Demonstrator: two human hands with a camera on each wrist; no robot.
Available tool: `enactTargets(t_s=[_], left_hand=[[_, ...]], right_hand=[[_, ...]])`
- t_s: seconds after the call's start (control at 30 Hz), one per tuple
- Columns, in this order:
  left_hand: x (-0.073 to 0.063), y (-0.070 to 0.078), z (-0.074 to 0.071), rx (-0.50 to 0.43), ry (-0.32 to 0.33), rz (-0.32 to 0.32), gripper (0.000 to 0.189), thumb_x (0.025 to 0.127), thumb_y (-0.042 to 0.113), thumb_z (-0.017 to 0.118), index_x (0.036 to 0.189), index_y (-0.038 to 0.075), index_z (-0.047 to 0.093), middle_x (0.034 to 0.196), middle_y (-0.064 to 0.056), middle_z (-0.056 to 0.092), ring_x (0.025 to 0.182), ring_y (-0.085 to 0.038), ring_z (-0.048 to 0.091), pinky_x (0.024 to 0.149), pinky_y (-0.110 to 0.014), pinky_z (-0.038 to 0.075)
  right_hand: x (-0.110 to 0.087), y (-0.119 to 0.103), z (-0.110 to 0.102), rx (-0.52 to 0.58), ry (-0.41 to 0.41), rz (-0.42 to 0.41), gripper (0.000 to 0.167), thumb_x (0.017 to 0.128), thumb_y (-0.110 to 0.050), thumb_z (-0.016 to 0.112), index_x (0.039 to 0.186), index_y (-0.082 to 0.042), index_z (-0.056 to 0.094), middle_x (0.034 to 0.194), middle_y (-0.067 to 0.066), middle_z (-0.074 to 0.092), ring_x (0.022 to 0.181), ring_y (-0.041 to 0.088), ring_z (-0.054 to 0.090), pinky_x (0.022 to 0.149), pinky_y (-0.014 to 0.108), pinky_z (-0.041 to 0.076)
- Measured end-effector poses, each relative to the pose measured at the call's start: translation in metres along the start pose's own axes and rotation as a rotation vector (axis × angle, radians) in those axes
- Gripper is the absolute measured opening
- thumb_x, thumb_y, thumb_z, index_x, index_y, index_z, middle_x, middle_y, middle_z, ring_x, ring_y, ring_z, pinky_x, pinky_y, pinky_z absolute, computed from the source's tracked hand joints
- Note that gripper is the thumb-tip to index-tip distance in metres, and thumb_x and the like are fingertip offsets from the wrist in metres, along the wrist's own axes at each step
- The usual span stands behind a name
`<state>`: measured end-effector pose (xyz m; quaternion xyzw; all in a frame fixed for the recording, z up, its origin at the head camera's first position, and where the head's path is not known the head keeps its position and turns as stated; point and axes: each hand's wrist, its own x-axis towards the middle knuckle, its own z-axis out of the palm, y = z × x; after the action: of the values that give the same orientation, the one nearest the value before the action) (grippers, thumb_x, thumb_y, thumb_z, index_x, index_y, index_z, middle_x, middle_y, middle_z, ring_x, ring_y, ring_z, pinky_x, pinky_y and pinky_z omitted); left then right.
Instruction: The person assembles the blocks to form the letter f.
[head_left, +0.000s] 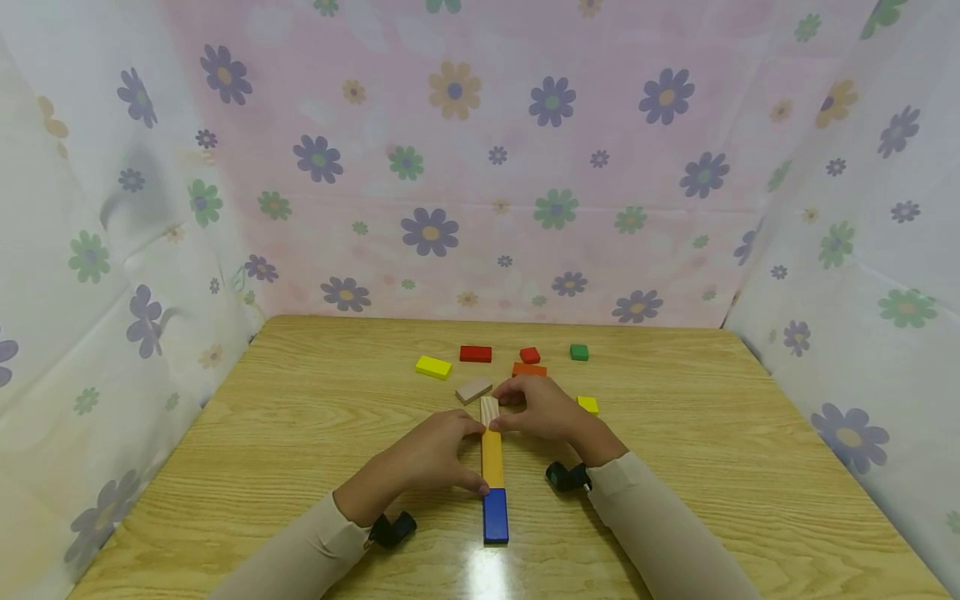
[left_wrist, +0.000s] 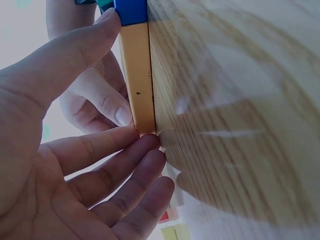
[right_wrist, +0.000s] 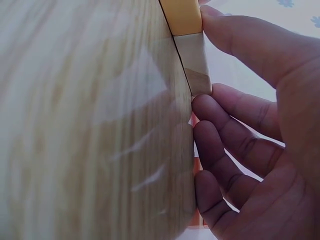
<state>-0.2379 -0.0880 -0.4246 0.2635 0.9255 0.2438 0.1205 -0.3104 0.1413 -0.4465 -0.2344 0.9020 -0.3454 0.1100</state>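
Observation:
Three wooden blocks lie end to end in a row on the table: a blue block point(head_left: 495, 517) nearest me, an orange-yellow block point(head_left: 492, 458) in the middle, and a plain wood block point(head_left: 489, 410) at the far end. My left hand point(head_left: 431, 454) holds the orange-yellow block lengthwise, its thumb by the joint with the blue one and its fingertips by the far end. From the right side, my right hand point(head_left: 543, 408) holds the plain block point(right_wrist: 196, 62) between thumb and fingers. Its thumb touches near the joint with the orange-yellow block.
Beyond the row lie loose blocks: another plain wood block point(head_left: 473, 390), a yellow block point(head_left: 433, 367), a red block point(head_left: 476, 354), a small red block point(head_left: 529, 356), an orange-red block point(head_left: 529, 369) and a green block point(head_left: 579, 352). A small yellow block point(head_left: 588, 405) lies beyond the right wrist.

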Motion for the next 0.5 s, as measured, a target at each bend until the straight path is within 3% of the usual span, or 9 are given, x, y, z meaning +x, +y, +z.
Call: enactTargets(t_s=[0.5], left_hand=[[-0.0001, 0.0011, -0.0011, -0.003, -0.008, 0.002, 0.079, 0.072, 0.048, 0.094, 0.135, 0.01, 0.068, 0.134, -0.003, 0.066, 0.129, -0.023, 0.058, 0.111, -0.043, 0.047]], right_hand=[[-0.0002, -0.0009, -0.0008, 0.0, -0.001, 0.007, 0.05, 0.084, -0.041, 0.087, 0.125, -0.018, 0.071, 0.114, -0.008, 0.069, 0.105, 0.011, 0.065, 0.097, 0.037, 0.056]])
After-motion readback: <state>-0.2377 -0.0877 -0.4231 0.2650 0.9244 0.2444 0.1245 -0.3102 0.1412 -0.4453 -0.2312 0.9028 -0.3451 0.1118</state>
